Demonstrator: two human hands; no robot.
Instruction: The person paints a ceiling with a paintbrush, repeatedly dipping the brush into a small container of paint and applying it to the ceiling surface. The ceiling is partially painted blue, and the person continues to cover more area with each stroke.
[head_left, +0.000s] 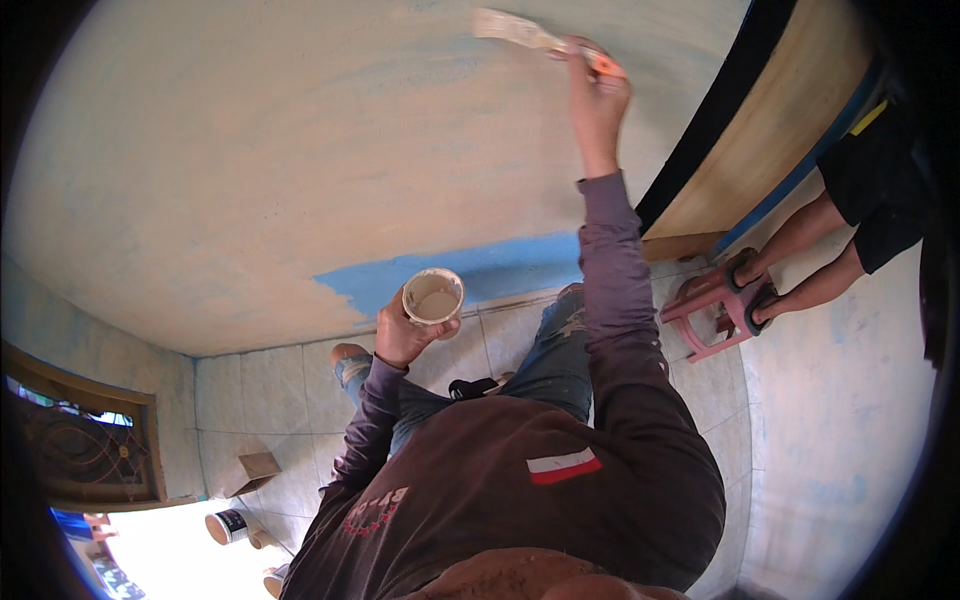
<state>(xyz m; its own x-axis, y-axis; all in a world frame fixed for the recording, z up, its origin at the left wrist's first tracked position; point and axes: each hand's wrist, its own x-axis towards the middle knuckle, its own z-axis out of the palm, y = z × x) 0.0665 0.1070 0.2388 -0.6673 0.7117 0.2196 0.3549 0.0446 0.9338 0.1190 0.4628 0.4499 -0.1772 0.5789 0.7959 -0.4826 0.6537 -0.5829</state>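
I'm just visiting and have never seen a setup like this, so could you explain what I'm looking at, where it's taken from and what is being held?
There is no machine at work here: these are a person's own two bare hands. The single picture comes from a wide fisheye camera worn on that person's head, looking down, so straight edges bend near the rim.

The right hand grips a brush with an orange handle, up by the pale wall. The left hand holds a cup with pale liquid inside. Low on the wall is a blue patch.

On the tiled floor, a can lies to the left. To the right, another person's legs meet a pinkish stool.
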